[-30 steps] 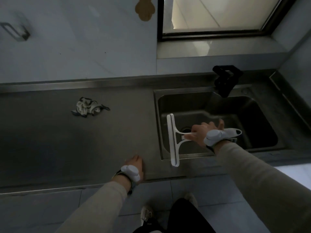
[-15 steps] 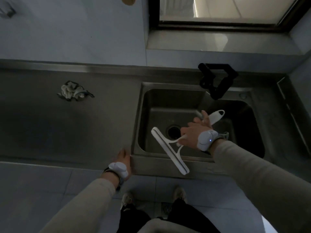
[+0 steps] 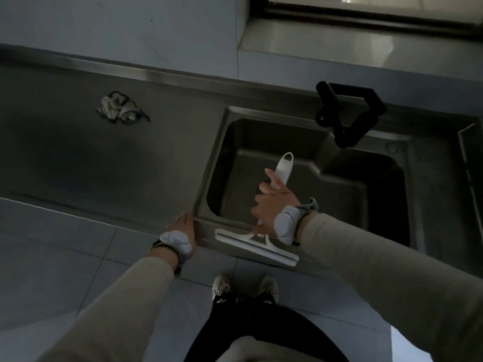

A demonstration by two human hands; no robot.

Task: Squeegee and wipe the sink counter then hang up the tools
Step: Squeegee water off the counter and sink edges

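White plastic makes up the T-shaped squeegee (image 3: 264, 239), its long blade lying across the front lip of the brushed stainless-steel sink counter (image 3: 78, 163), its slim handle rising over the sink basin (image 3: 339, 184). The right hand (image 3: 271, 202) is wrapped around the handle's middle, fingers closed on it, thumb laid along the shaft toward the looped hanging end. The left hand (image 3: 184, 226) rests flat on the counter's front edge just beside the basin corner, fingers spread and holding nothing. I judge the tool light and stiff, with only the blade edge soft; wet plastic may be slick, so a mid-handle grip near the neck gives the best pressure. A crumpled pale cloth with dark trim (image 3: 119, 108) lies well apart on the left counter; it looks limp and easily pinched anywhere.
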